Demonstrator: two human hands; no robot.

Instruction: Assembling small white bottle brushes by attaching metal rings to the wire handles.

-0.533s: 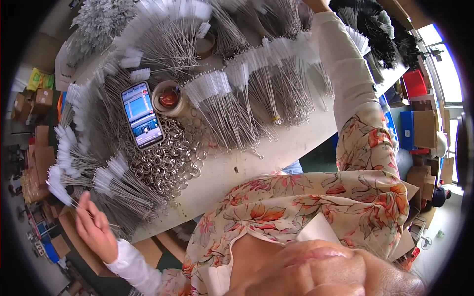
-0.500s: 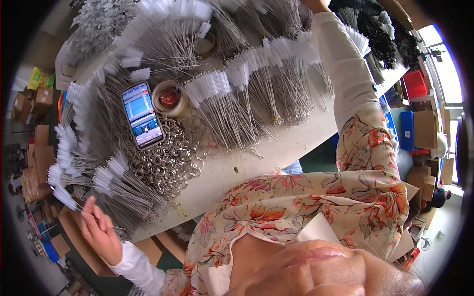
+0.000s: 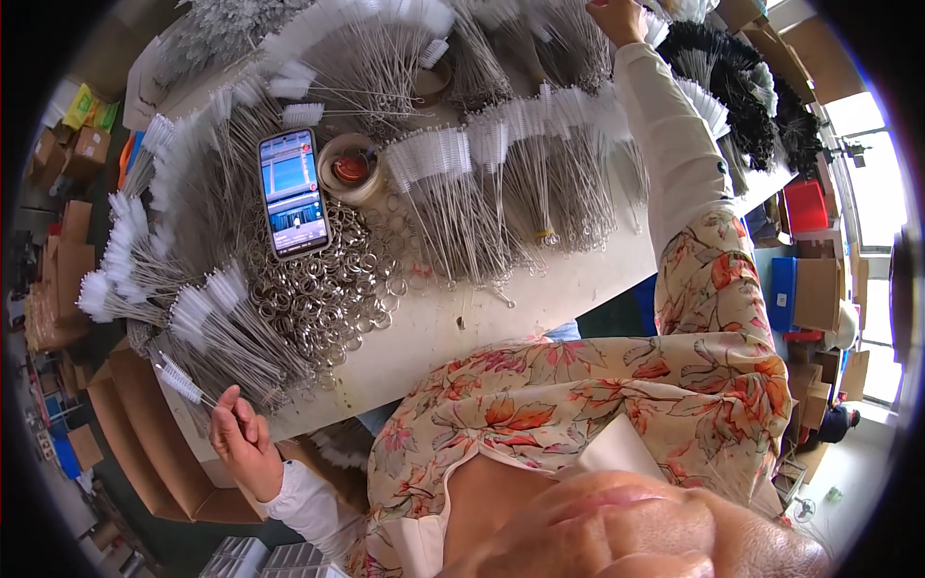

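Since the earlier frame the left hand (image 3: 243, 445) has shifted a little along the table's near-left corner, w/ the small white-tipped wire brush (image 3: 180, 378) it pinches now sticking up-left over the table edge; fingers are closed on the brush's wire stem. Right hand (image 3: 617, 19) is stretched out to the far side of the white table (image 3: 501, 318), up among the far brush bundles at the frame's top edge; can't tell if it's grasping anything, fingers are partly hidden. Bundles of white-tipped wire brushes (image 3: 453, 183) fan out across most of the table. Smartphone (image 3: 294, 191) lies screen-up, lit, on top of the brushes, just beside a roll of tape (image 3: 350, 166). Pile of metal rings (image 3: 328, 289) sits below the phone, touching it. Black brushes (image 3: 742, 87) are heaped at far right. Cardboard boxes (image 3: 67, 279) are stacked on the floor at left.
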